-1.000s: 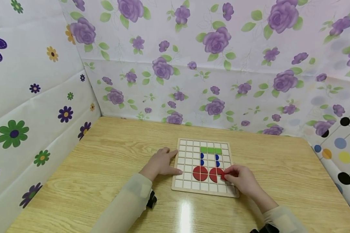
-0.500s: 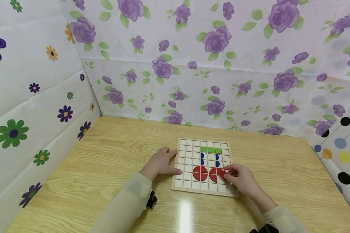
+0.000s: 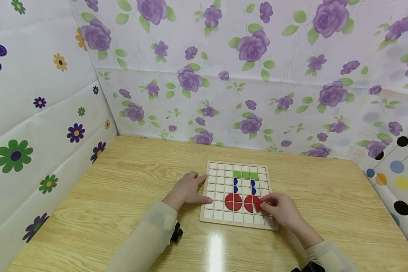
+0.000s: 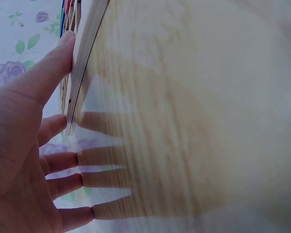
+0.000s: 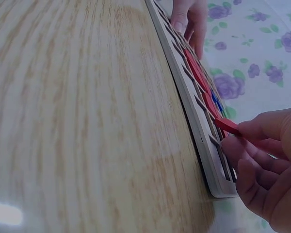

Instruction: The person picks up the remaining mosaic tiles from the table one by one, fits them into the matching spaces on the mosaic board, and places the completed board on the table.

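A square wooden grid board [image 3: 228, 216] lies on the table with white cells. Set in it are green squares [image 3: 246, 175], blue half-circles [image 3: 235, 181] and red quarter-circles that form a full disc [image 3: 233, 202] and, right of it, a partial one [image 3: 249, 204]. My right hand [image 3: 283, 210] pinches a red quarter-circle piece [image 5: 227, 125] between thumb and forefinger, tilted at the partial disc's lower right. My left hand [image 3: 187, 190] lies spread at the board's left edge, thumb [image 4: 65, 48] over the frame and the other fingers on or near the tabletop.
The board sits mid-table on a glossy wood-grain tabletop [image 3: 139, 170]. Behind stands a floral cloth wall [image 3: 190, 105], with a flower-print cloth [image 3: 47, 124] on the left and a dotted one [image 3: 397, 170] on the right. Black straps [image 3: 177, 232] circle the wrists.
The red quarter-circle piece has turned in my right fingers and shifted slightly left, over the partial disc's lower right. My left hand and the board stay put.
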Demonstrator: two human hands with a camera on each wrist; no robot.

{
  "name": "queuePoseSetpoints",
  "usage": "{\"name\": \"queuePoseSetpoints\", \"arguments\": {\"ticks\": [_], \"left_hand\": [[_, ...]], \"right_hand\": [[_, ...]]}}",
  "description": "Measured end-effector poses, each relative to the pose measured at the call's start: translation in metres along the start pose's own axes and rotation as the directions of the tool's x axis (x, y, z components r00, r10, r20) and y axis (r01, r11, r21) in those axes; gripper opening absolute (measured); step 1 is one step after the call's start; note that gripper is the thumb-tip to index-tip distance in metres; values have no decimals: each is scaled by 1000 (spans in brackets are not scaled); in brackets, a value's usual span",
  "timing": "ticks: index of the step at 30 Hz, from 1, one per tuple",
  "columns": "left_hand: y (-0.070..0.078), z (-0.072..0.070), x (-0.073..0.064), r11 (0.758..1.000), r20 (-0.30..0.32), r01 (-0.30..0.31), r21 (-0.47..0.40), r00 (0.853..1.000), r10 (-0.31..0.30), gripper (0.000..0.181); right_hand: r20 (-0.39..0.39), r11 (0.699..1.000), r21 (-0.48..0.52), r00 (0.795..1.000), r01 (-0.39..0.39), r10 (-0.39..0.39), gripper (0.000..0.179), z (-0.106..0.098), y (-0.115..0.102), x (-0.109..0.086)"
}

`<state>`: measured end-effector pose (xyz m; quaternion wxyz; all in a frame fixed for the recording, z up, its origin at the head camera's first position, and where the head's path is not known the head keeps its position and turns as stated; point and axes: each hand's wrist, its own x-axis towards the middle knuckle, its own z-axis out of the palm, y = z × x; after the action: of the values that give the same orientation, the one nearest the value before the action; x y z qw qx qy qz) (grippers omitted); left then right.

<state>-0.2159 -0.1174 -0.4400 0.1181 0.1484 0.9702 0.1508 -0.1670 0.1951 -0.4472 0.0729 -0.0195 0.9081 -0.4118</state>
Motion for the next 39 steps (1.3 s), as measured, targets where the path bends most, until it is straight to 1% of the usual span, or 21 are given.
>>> {"name": "queuePoseSetpoints", "arguments": {"ticks": [6,11,16,21,26,33,39], "left_hand": [[1,-1,-1,1000,5,5,2,1000,-5,95],[1,-2,-1,1000,6,3,7,1000,-3,95],[3,-3,-2,1000,4,4,-6,1000,-4,94],[3,-4,-2,1000,4,5,-1,1000,-5,94],[2,-3,-1,1000,3,4,4,1000,-4,94],[3,-4,-2,1000,10,5,6,1000,-5,94],[2,-2,-1,1000,12,11,10,1000,-11,95]], "right_hand": [[11,1000,24,1000,-1,0,13,1,0,-1],[5,1000,20,1000,-1,1,12,2,0,-2],[1,1000,-5,1000,6,-6,10,2,2,-1],[-7,999,-33,1000,27,-27,11,1,4,0],[-2,998,-46,999,47,-47,14,-1,6,-1],[13,991,-80,994,108,-107,25,-3,10,0],[22,991,-98,996,93,-91,25,-2,7,0]]}}
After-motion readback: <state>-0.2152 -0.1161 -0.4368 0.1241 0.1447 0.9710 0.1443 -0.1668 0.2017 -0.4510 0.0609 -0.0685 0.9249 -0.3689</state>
